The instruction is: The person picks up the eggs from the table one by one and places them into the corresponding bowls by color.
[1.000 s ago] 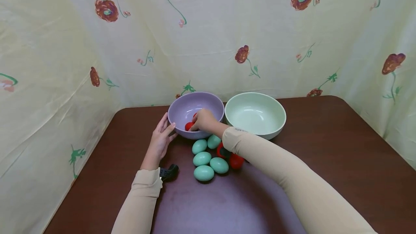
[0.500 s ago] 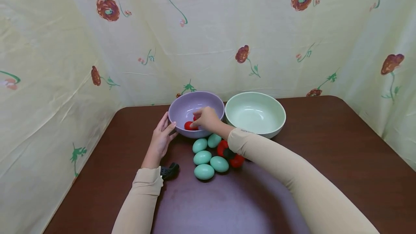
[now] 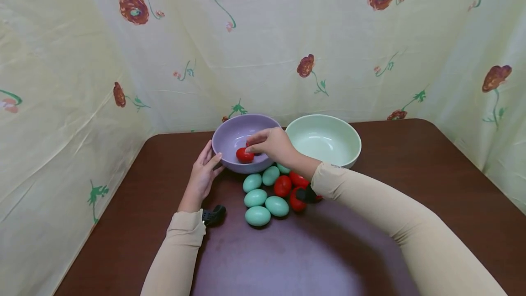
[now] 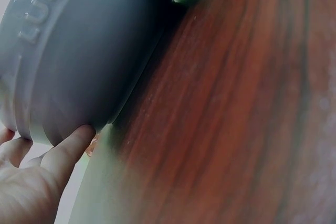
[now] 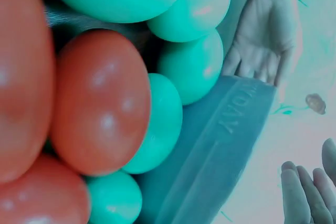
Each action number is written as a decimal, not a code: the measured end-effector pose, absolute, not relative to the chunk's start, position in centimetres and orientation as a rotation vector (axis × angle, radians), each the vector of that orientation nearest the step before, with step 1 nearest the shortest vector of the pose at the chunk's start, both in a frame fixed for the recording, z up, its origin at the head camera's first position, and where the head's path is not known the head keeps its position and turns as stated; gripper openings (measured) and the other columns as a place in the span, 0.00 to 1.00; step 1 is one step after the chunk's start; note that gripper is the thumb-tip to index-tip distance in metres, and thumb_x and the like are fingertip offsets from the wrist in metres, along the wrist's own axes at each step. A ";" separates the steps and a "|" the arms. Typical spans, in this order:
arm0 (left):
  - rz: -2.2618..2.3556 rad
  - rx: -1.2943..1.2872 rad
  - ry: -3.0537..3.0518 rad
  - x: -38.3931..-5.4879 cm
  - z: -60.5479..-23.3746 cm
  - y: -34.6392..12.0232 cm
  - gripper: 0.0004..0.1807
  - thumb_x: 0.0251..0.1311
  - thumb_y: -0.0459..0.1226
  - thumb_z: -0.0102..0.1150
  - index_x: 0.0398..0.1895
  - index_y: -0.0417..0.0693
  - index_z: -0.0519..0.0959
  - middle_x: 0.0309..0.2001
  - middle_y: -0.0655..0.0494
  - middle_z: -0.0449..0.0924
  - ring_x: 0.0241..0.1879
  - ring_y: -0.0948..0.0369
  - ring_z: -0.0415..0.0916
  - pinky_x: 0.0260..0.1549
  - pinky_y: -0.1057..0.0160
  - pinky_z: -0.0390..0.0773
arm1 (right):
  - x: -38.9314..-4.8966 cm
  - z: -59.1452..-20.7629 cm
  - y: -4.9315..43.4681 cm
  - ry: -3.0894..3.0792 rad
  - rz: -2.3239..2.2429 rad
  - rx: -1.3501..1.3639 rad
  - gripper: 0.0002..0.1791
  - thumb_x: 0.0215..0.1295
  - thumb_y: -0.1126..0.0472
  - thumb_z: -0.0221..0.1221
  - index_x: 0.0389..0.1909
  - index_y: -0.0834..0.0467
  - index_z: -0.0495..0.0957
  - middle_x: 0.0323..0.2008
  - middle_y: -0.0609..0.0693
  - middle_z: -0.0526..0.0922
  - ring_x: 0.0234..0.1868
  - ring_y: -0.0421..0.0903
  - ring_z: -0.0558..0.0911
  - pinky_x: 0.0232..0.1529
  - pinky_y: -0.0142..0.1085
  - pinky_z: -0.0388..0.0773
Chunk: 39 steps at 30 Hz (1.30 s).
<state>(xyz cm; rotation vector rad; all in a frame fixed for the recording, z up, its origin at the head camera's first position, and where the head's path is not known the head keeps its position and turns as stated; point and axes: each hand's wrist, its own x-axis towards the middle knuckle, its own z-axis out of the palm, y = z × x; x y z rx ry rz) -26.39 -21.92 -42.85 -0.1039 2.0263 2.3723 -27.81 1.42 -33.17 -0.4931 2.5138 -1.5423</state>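
My left hand (image 3: 200, 177) lies against the near left side of the purple bowl (image 3: 230, 134), thumb tip at the rim. In the left wrist view its fingers touch the outer wall, below raised lettering. Red eggs, one in plain sight (image 3: 242, 155) and one partly covered, sit inside this bowl. Just above them is my right hand (image 3: 277, 145), its fingertips overlapping the front egg from the head. The right wrist view shows the right fingers (image 5: 296, 198) apart from the thumb with nothing between them, beyond the bowl's wall (image 5: 210, 145).
A mint green bowl (image 3: 324, 150) stands right beside the purple one. On the dark wooden table (image 3: 411, 159), several green eggs (image 3: 257, 216) and red eggs (image 3: 282, 187) lie in front of the bowls, partly under the right forearm. A flowered cloth (image 3: 263, 35) hangs behind.
My right hand has drawn up and to the right from the eggs in the purple bowl, uncovering more of the front red egg. My left hand stays against the bowl.
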 end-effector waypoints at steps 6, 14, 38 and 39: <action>2.390 -0.095 2.019 -26.6 -42.8 -21.9 0.38 0.73 0.40 0.53 0.80 0.62 0.47 0.82 0.62 0.40 0.77 0.56 0.54 0.69 0.48 0.67 | -26.8 -32.9 3.4 2.508 -1.495 -0.477 0.16 0.58 0.58 0.71 0.47 0.58 0.87 0.43 0.53 0.90 0.50 0.47 0.86 0.49 0.34 0.85; 2.410 -0.095 2.008 -26.6 -42.8 -22.0 0.38 0.73 0.38 0.52 0.81 0.61 0.47 0.82 0.61 0.40 0.77 0.57 0.54 0.68 0.48 0.68 | -24.8 -33.7 6.4 2.438 -1.574 -0.455 0.20 0.57 0.60 0.72 0.52 0.58 0.85 0.49 0.54 0.88 0.53 0.48 0.86 0.53 0.36 0.84; 2.420 -0.084 1.995 -26.4 -43.0 -21.8 0.39 0.73 0.38 0.52 0.81 0.60 0.47 0.82 0.60 0.39 0.78 0.56 0.53 0.69 0.46 0.67 | -19.8 -36.5 14.4 2.450 -1.643 -0.305 0.28 0.57 0.57 0.71 0.58 0.64 0.80 0.51 0.61 0.86 0.56 0.53 0.84 0.47 0.23 0.82; 2.425 -0.081 1.992 -26.4 -43.0 -21.8 0.39 0.73 0.38 0.52 0.81 0.60 0.46 0.82 0.60 0.38 0.78 0.56 0.52 0.69 0.46 0.66 | -19.7 -36.6 14.7 2.471 -1.627 -0.289 0.27 0.57 0.57 0.71 0.57 0.63 0.81 0.51 0.60 0.86 0.56 0.52 0.85 0.46 0.23 0.82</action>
